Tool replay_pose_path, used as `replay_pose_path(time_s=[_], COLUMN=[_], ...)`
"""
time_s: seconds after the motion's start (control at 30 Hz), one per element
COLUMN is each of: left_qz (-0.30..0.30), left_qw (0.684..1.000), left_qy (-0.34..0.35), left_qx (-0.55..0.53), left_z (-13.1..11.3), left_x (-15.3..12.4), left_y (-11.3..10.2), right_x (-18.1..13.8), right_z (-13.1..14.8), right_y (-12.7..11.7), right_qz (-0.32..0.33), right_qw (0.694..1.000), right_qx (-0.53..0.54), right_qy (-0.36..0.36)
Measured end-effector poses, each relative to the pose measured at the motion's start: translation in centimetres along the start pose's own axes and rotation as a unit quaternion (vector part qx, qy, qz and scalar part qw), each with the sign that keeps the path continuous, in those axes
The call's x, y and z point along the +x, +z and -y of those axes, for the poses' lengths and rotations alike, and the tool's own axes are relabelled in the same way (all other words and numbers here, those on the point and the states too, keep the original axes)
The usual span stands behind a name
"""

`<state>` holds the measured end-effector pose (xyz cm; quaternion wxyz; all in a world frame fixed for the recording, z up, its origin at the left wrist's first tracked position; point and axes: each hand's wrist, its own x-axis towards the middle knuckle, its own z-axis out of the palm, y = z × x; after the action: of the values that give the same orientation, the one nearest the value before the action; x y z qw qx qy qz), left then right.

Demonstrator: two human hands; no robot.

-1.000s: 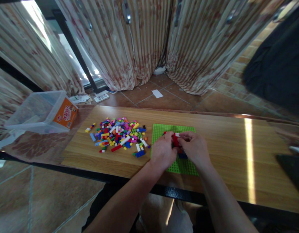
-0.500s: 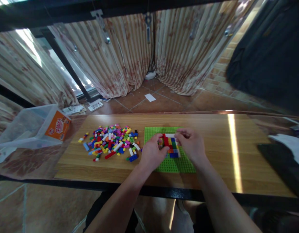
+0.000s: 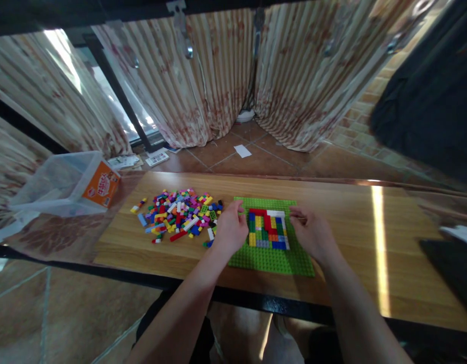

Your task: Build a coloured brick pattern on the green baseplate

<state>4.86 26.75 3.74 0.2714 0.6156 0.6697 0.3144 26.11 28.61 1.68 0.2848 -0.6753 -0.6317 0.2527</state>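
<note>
A block of colourful toy bricks (image 3: 259, 235) is built on the green baseplate (image 3: 271, 263). Red and white bricks line its far edge, and white ones run down its right side. Beside it on the left is my left hand (image 3: 231, 230), its thumb and fingers apart with nothing seen in them. My right hand (image 3: 313, 233) hovers off the right side of the build, clear of the bricks. Its fingers are loosely bent and apart, and no brick shows in them. The left hand partly covers the plate's left edge.
Left of the plate lies a pile of loose bricks (image 3: 180, 215) on the wooden table (image 3: 347, 227). A clear plastic bin (image 3: 62, 184) with an orange label stands beyond the table's left end. A dark item (image 3: 446, 268) lies at the right end.
Both hands have drawn away from the brick build, the left one leftward and the right one rightward. More of the build shows. The view has shifted slightly.
</note>
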Motion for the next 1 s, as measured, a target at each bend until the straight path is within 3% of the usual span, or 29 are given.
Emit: replay_pose_path(time_s=[0.1,0.33,0.5,0.63,0.83,0.9,1.0], left_qz=[0.038,0.057,0.033,-0.015,-0.083,-0.054,0.034], left_qw=[0.999,0.998,0.999,0.999,0.997,0.998,0.998], left_qy=[0.006,0.014,0.034,0.048,-0.001,-0.019,-0.030], left_qx=[0.008,0.015,0.006,-0.018,0.001,0.016,0.051], left_z=[-0.5,-0.9,0.0,2.0,6.3,7.1,7.3], left_x=[-0.4,-0.8,-0.2,1.0,1.3,0.6,-0.4], left_y=[0.4,0.3,-0.9,-4.3,-12.6,-14.2,-14.7], right_x=[0.0,-0.2,-0.2,-0.1,0.6,0.8,0.8], right_z=[0.1,0.3,0.7,0.7,-0.7,-0.9,-0.9], right_y=[0.3,0.2,-0.2,-0.4,0.0,0.1,0.2], right_qz=[0.007,0.022,0.037,0.039,0.044,0.038,0.026], right_qw=[1.000,0.998,0.995,0.992,0.987,0.986,0.986], right_qx=[-0.013,-0.052,-0.089,-0.120,-0.153,-0.161,-0.167], right_qy=[-0.012,-0.021,-0.002,0.025,0.035,0.028,0.010])
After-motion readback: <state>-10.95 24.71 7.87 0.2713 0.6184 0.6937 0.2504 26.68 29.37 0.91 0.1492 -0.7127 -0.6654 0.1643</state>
